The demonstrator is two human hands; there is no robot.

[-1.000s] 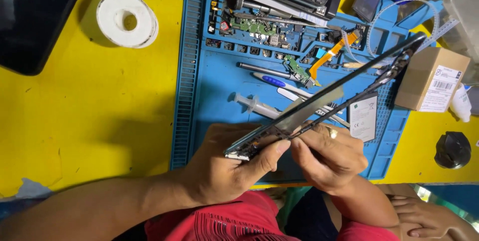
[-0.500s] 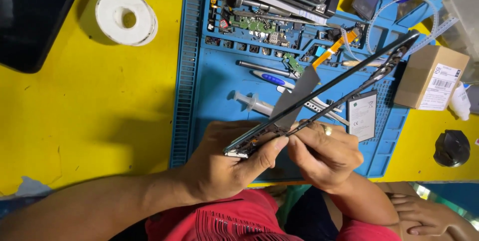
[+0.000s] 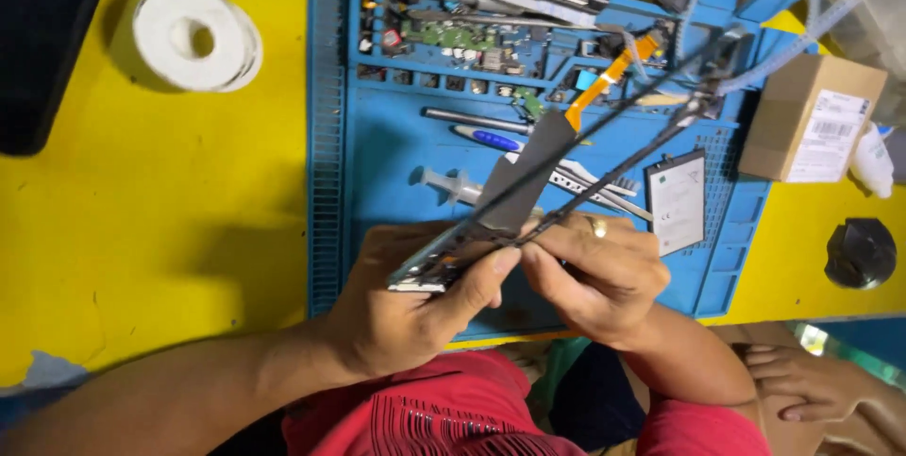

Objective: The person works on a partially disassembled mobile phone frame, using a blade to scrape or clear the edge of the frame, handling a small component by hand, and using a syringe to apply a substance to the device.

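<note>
At the near edge of the blue work mat [image 3: 330,182], the left hand [image 3: 396,305] gripped the lower end of an opened tablet [image 3: 566,168] held edge-on and tilted up toward the far right corner, while the right hand [image 3: 595,272] pinched its thin separated screen panel beside it, fingers closed. Beyond the hands, a syringe [image 3: 448,182], tweezers [image 3: 599,182] and a blue pen [image 3: 491,138] lay on the mat. Farther off on the yellow bench [image 3: 142,211], a white tape roll [image 3: 193,39] sat near the far left corner and a cardboard box [image 3: 812,116] at the right edge.
</note>
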